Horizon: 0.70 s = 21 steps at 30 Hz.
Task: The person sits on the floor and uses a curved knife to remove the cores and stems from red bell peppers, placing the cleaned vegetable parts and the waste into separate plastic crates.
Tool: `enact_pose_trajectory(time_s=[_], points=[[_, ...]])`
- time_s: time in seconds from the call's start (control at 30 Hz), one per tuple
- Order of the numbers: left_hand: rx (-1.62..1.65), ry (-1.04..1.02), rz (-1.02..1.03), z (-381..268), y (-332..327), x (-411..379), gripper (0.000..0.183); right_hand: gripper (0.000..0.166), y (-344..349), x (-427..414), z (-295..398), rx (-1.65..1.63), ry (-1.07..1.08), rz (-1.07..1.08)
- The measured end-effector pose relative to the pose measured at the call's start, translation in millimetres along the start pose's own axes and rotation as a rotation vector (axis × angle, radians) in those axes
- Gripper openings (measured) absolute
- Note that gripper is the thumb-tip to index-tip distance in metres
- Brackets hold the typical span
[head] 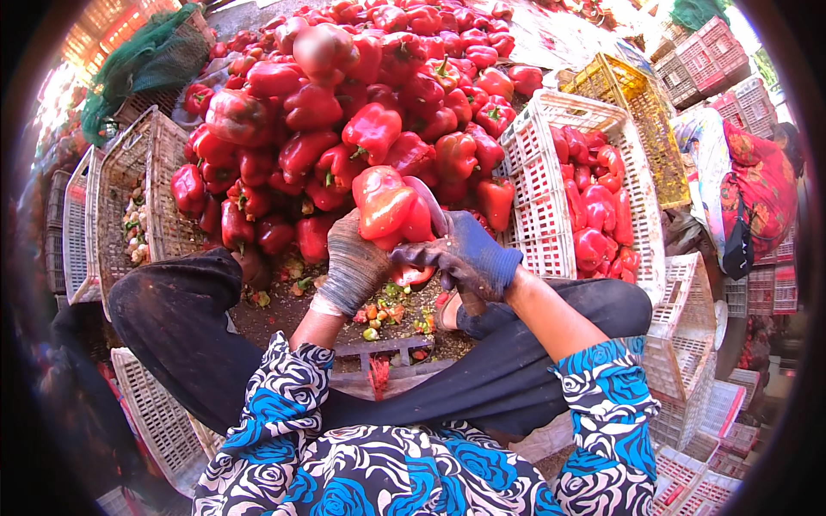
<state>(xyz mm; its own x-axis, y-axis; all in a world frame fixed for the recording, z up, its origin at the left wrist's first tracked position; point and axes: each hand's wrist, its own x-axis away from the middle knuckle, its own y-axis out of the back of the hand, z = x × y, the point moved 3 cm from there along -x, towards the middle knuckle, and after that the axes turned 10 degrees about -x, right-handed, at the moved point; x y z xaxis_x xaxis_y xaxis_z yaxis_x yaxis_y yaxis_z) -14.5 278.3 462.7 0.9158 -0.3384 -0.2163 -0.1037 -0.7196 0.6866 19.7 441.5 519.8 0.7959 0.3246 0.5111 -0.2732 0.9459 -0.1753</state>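
Note:
My left hand, in a dirty grey-brown knit glove, grips a red bell pepper from below. My right hand, in a blue glove with a dark coated palm, holds a curved knife. Its blade lies against the pepper's right side; most of the handle is hidden by the glove. Just under the hands shows another piece of red pepper. Beyond them rises a large heap of red bell peppers. To its right, a white plastic crate holds red peppers.
Cut pepper cores litter the ground between my legs. Stained crates stand at left, one with scraps inside. A yellow crate is behind the white one. Another person bends at far right, near stacked crates.

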Motion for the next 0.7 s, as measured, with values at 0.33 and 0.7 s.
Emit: enact_pose_trajectory(time_s=[0.33,0.7], points=[[0.365,0.056,0.115,6.8,6.7,-2.3,0.033,0.023,8.5,-5.9,-8.7,0.047,0.029,0.045],[0.658,0.194,0.376,-6.7,23.5,-4.2,0.047,0.04,21.4,2.7,-0.3,0.015,-0.006,0.046]])
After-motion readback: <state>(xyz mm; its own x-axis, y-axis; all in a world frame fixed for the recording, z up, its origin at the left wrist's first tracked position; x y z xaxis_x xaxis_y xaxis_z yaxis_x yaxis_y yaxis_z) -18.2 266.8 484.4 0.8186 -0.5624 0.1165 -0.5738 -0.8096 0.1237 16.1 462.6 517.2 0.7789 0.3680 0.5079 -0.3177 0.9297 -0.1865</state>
